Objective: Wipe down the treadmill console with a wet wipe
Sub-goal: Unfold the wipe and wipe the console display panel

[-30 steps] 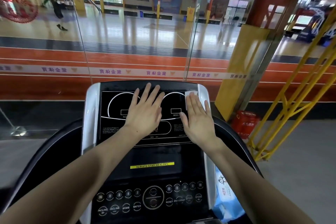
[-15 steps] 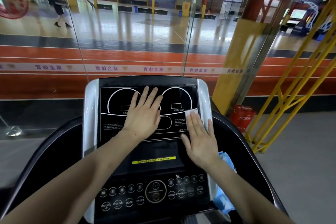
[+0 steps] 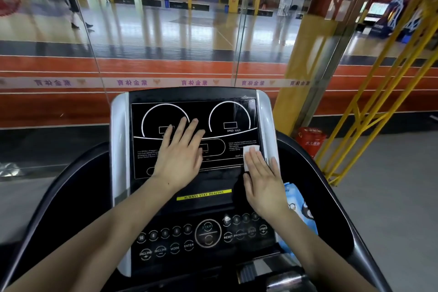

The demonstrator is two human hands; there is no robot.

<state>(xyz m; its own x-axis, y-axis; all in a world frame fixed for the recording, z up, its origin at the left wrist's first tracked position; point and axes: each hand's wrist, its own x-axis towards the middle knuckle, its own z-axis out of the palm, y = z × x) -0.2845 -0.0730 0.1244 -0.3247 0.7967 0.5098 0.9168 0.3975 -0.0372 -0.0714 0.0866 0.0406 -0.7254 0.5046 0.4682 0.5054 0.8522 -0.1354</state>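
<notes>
The black treadmill console (image 3: 151, 163) with silver side rails fills the middle of the view. My left hand (image 3: 180, 152) lies flat with spread fingers on the display panel, between the two dial outlines. My right hand (image 3: 263, 180) presses a white wet wipe (image 3: 248, 152) flat against the panel's lower right corner. Only the wipe's top edge and left side show past my fingers.
A blue wet wipe pack (image 3: 301, 211) sits in the tray at the console's right edge. The button panel (image 3: 203, 234) lies below the display. Black handrails (image 3: 78, 178) curve on both sides. A glass wall, a red bin (image 3: 310, 140) and yellow railings (image 3: 369, 111) stand beyond.
My right hand has slid the wipe down the right side of the display, from the top corner to the lower corner. My left hand stays flat on the panel, shifted slightly lower.
</notes>
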